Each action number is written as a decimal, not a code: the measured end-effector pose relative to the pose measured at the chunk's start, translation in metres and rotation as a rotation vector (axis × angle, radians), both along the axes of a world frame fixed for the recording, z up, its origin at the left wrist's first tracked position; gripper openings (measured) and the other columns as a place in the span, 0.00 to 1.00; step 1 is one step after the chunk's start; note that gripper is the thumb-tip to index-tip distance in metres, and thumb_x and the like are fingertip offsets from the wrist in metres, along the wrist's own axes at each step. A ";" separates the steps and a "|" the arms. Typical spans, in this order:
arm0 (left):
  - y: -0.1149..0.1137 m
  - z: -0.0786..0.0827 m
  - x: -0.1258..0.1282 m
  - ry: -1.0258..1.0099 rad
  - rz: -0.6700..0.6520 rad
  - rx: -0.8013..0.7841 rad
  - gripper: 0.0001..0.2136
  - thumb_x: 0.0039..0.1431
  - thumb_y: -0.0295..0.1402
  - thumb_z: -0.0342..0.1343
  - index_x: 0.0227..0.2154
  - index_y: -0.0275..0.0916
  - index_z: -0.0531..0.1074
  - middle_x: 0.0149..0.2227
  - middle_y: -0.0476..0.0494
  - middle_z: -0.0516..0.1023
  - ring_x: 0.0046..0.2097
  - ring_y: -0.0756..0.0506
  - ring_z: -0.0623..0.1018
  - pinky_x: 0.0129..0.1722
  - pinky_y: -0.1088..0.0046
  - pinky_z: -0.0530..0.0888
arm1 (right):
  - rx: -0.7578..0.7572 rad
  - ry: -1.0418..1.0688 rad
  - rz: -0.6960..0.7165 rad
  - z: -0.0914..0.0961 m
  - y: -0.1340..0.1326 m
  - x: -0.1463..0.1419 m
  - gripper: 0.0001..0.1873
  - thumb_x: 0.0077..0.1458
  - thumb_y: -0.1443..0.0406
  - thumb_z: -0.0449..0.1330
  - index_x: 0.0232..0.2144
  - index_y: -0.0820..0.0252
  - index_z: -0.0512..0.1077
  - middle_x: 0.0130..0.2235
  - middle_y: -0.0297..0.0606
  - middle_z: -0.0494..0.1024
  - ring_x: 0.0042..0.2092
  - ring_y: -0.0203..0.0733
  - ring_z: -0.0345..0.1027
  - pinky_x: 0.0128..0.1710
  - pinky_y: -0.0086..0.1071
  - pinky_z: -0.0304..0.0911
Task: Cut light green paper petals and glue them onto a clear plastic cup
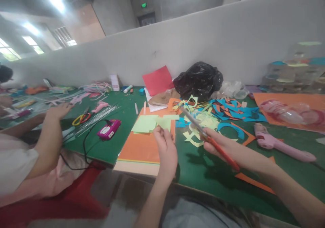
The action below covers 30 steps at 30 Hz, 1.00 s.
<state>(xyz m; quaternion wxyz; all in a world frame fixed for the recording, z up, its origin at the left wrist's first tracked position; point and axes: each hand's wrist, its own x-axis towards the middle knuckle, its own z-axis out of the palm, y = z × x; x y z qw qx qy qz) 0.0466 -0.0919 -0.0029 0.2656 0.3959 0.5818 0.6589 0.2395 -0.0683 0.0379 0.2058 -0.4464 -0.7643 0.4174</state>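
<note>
My left hand (166, 150) pinches a piece of light green paper (164, 122), held over the orange sheets. A narrow pale strip sticks out to the right at its top edge. In my right hand (219, 143) is a pair of scissors (194, 121) with red handles. Their blades point up and to the left, look closed together, and are apart from the paper. Just left of the held piece lies a stack of light green paper (144, 124) on the orange paper (141, 148). Green, blue and orange paper scraps (203, 116) are heaped beyond the scissors.
A pink glue gun (281, 143) lies at right, near clear plastic pieces (291, 111) on an orange sheet. A black plastic bag (199, 80) and red paper (158, 80) stand behind. At left are a purple device (109, 129) with a cord, yellow-red scissors (81, 119) and a co-worker's arm (50, 133).
</note>
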 end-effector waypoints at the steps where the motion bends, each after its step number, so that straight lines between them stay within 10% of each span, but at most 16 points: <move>1: 0.001 0.001 0.000 -0.021 0.012 0.020 0.09 0.70 0.43 0.47 0.40 0.44 0.58 0.30 0.53 0.63 0.32 0.51 0.68 0.36 0.75 0.68 | -0.036 -0.019 0.009 -0.001 -0.004 -0.001 0.28 0.59 0.40 0.54 0.48 0.55 0.65 0.41 0.38 0.73 0.44 0.45 0.69 0.45 0.34 0.68; 30: 0.004 -0.001 -0.004 -0.190 -0.150 0.135 0.10 0.62 0.41 0.59 0.33 0.39 0.71 0.31 0.49 0.74 0.35 0.50 0.75 0.40 0.73 0.73 | -0.100 -0.162 0.054 -0.015 0.004 -0.013 0.29 0.56 0.38 0.55 0.39 0.57 0.64 0.40 0.39 0.73 0.41 0.46 0.67 0.43 0.37 0.63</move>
